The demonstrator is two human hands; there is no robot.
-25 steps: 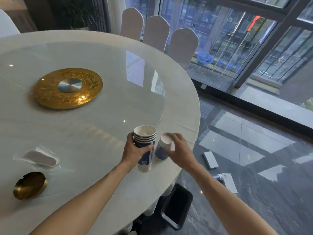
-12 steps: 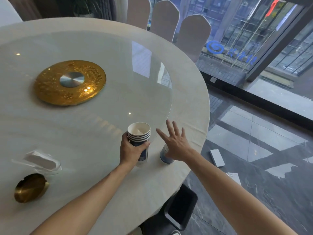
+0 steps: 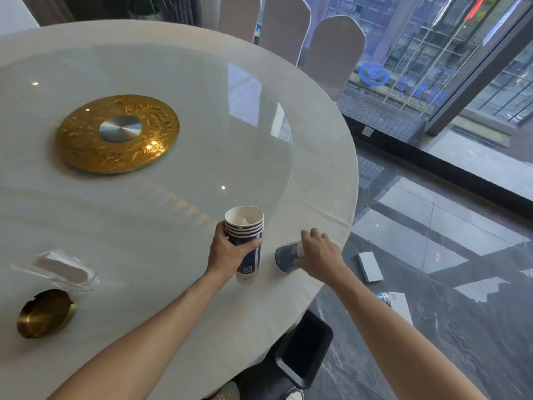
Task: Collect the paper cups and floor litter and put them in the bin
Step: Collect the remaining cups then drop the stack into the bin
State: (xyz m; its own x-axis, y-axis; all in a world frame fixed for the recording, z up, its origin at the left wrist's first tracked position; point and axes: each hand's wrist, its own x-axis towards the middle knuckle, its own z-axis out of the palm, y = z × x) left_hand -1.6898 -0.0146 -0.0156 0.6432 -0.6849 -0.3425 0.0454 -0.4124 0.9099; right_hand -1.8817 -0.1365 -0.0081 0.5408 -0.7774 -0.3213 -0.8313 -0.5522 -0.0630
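Right hand (image 3: 318,252), splayed a moment ago, now grips the tipped cup (image 3: 285,259) at lower centre; left hand (image 3: 230,252) clasps the stack (image 3: 245,241), where it goes next.

Big round bench (image 3: 331,174) under white cloth, round glass turntable (image 3: 259,134) on top, ornate gold disc (image 3: 86,145) with silver hub in middle. Small brass dish (image 3: 43,313) near left edge, clear plastic packet with white tissues (image 3: 63,269) just beside it. Three chairs in beige covers (image 3: 334,47) along far side. Floor dark glossy marble (image 3: 432,342), bright window reflections all over it. Floor-to-ceiling windows with dark frames (image 3: 476,73) on right, blue logo (image 3: 373,75) on glass. Daylight pouring in, few ceiling-light specks on turntable.
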